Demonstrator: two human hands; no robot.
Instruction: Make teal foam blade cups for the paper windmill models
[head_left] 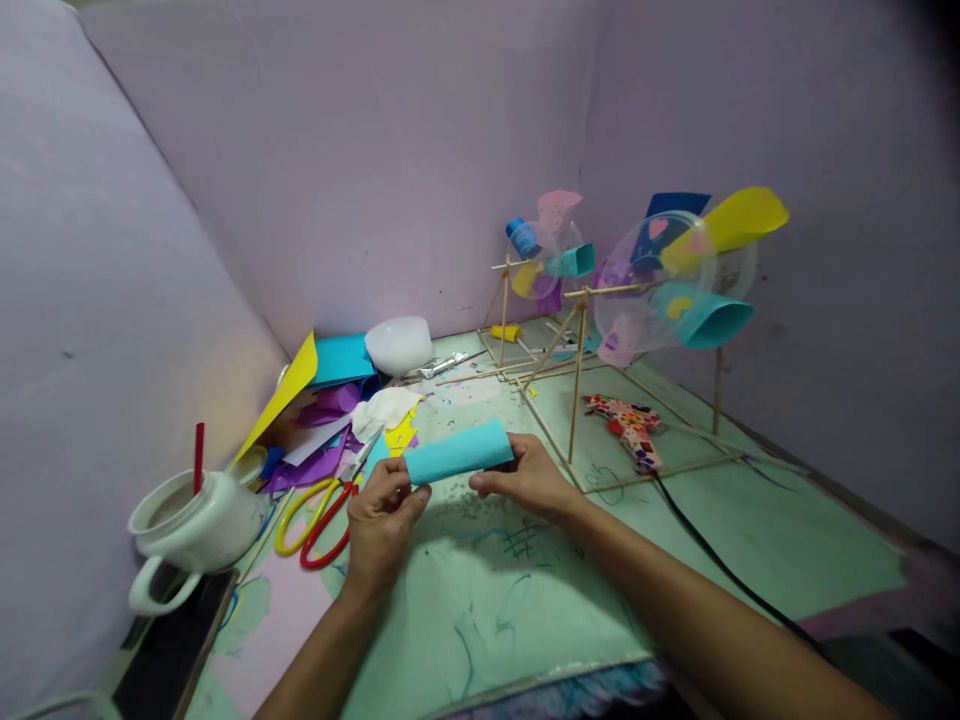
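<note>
A strip of light-blue paper (459, 452), curved over along its length, is held level above the table between my two hands. My left hand (382, 515) pinches its left end between thumb and fingers. At the right end, my right hand (529, 475) grips it, with some fingers tucked behind and out of sight. Just left of my left hand lie scissors (326, 525) with one yellow and one red handle loop, blades pointing away. Paper scraps (401, 430) in yellow and blue lie beyond the strip.
Two stick frames (576, 390) carry clear-disc wheels (652, 270) with coloured paper cups on the right. A patterned glue gun (630, 425) with a black cord lies inside the nearer frame. On the left stand a white teapot (217, 520) and a coloured paper pile (330, 400); a white bowl (401, 345) sits behind.
</note>
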